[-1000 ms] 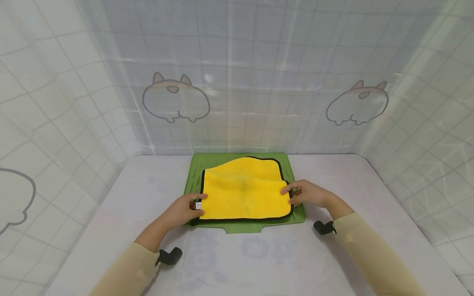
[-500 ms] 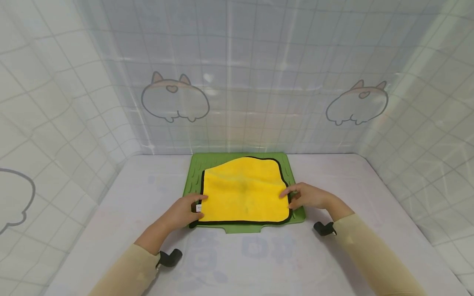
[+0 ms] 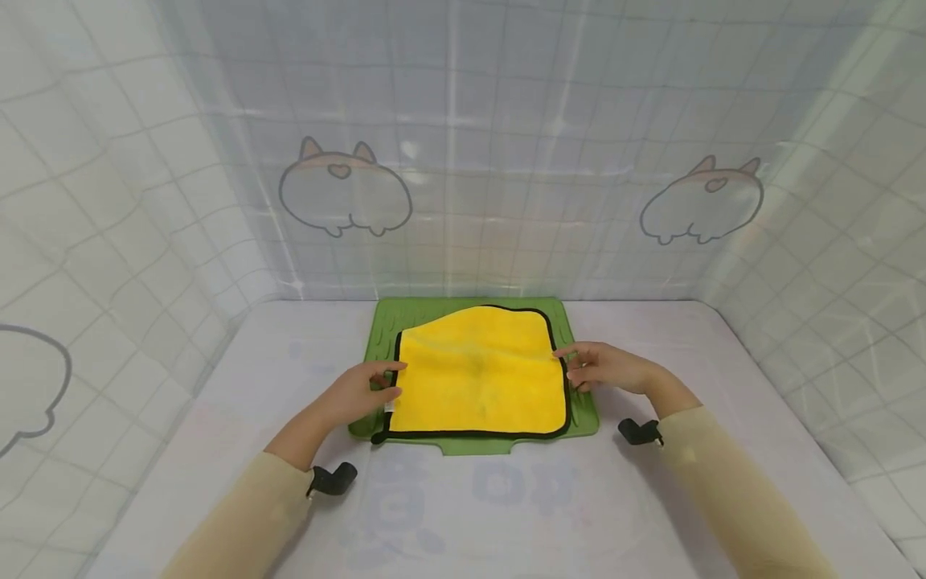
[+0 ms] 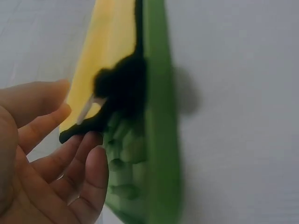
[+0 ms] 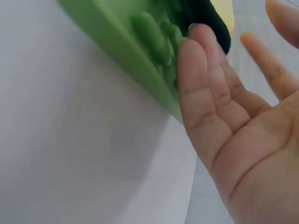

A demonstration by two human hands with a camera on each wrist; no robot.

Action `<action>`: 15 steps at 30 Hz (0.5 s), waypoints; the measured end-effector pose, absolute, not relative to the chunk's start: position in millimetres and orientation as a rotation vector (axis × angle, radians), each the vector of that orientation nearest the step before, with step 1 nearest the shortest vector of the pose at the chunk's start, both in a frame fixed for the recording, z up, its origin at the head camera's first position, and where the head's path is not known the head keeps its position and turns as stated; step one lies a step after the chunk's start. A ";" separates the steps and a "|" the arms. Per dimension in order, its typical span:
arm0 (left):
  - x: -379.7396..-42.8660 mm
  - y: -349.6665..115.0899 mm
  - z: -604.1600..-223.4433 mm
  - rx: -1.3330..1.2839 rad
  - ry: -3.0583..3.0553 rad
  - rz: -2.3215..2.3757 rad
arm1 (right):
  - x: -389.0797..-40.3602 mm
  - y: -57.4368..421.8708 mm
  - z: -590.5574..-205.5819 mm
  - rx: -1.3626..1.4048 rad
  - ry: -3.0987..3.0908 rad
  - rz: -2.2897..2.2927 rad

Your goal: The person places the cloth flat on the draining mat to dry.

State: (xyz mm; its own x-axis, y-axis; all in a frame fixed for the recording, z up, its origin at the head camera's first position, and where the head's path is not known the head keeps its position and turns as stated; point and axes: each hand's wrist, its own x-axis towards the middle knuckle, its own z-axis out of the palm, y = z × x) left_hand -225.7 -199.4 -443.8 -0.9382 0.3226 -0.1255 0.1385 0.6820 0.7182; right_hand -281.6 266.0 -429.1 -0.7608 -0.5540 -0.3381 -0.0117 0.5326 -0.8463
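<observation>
A yellow cloth [image 3: 473, 386] with black edging lies spread over a green ridged mat [image 3: 473, 446], its far left corner folded or slanted. At the cloth's left edge is my left hand [image 3: 354, 392]; in the left wrist view its thumb and fingers stand apart, with several fingertips close by the black edging [image 4: 74, 133]. Whether they touch it I cannot tell. My right hand [image 3: 611, 368] is at the right edge, its fingers extended and loose in the right wrist view, near the mat's ridges [image 5: 152, 37]. Neither hand pinches the cloth.
The mat rests on a pale table [image 3: 289, 386] against the back wall sheet [image 3: 506, 241], which has a grid and cartoon prints. Similar sheets rise at both sides. A black wrist mount [image 3: 333, 480] sits on the left cuff, another mount [image 3: 640, 432] on the right.
The cloth's near edge has come down toward the front of the mat and lies flatter. Both hands have loosened from its side edges and shifted slightly away toward the back.
</observation>
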 end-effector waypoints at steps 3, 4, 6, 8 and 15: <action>-234.2 -197.7 -438.9 0.391 2.643 1.138 | -288.2 264.5 -428.9 -0.411 2.166 -1.222; -237.3 -197.4 -437.7 0.404 2.645 1.143 | -290.4 263.7 -429.2 -0.396 2.162 -1.229; -243.0 -196.8 -436.4 0.415 2.651 1.144 | -294.5 261.7 -430.5 -0.359 2.169 -1.237; -247.8 -196.8 -434.8 0.428 2.657 1.137 | -297.8 259.4 -431.5 -0.322 2.179 -1.251; -260.2 -198.0 -432.8 0.380 2.641 1.178 | -308.6 254.5 -432.7 -0.272 2.185 -1.298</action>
